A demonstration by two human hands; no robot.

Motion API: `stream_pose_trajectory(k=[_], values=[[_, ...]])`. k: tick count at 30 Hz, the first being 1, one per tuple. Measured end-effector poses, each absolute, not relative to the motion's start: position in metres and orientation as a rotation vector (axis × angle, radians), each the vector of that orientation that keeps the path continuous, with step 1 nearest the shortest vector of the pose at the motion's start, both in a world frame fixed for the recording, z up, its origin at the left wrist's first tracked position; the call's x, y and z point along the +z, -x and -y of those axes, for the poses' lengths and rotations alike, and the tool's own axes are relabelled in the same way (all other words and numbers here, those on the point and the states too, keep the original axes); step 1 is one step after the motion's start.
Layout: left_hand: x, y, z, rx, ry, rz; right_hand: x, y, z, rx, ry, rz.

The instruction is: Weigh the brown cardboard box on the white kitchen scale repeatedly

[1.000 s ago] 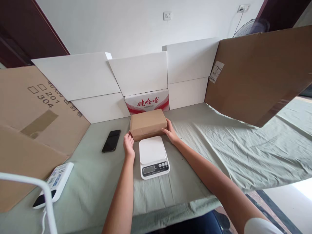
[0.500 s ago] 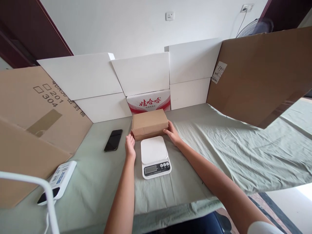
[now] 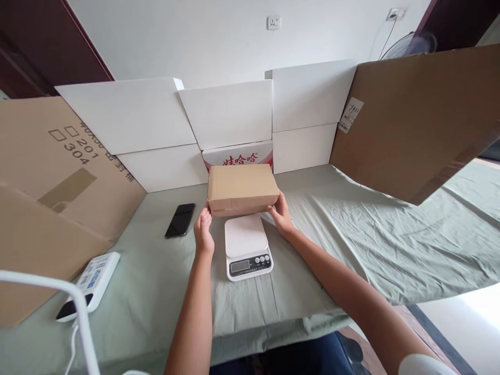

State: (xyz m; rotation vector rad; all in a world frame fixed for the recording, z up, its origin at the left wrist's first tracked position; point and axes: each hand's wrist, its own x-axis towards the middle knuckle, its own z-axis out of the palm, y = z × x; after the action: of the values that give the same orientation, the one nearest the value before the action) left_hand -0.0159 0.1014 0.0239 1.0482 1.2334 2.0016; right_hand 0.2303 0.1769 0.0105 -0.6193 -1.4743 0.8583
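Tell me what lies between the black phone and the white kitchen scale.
The left hand, gripping the cardboard box, plus bare green cloth, seen in the head view.

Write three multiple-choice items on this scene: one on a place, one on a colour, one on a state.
1. Where does the phone lie?
A. left of the scale
B. on the scale
C. right of the scale

2. What colour is the cloth?
A. red
B. pale green
C. black

3. How is the box held?
A. by neither hand
B. by the left hand alone
C. by both hands, the right hand too

Answers:
1 A, the phone rests on the cloth to the scale's left.
2 B, the cloth is pale green.
3 C, one hand grips each end, with the box behind the scale's plate.
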Motion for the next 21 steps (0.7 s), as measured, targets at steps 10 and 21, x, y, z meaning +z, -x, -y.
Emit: stream_pose_trajectory(k=[10, 21], values=[[0.025, 0.022, -0.017, 1.905, -1.078, -1.174, 0.009, -0.253, -0.122, 0.723, 0.644, 1.618], [-0.005, 0.027, 0.019, 1.791, -0.975, -1.226, 0.008, -0.269, -0.101, 0.799, 0.675, 1.751]])
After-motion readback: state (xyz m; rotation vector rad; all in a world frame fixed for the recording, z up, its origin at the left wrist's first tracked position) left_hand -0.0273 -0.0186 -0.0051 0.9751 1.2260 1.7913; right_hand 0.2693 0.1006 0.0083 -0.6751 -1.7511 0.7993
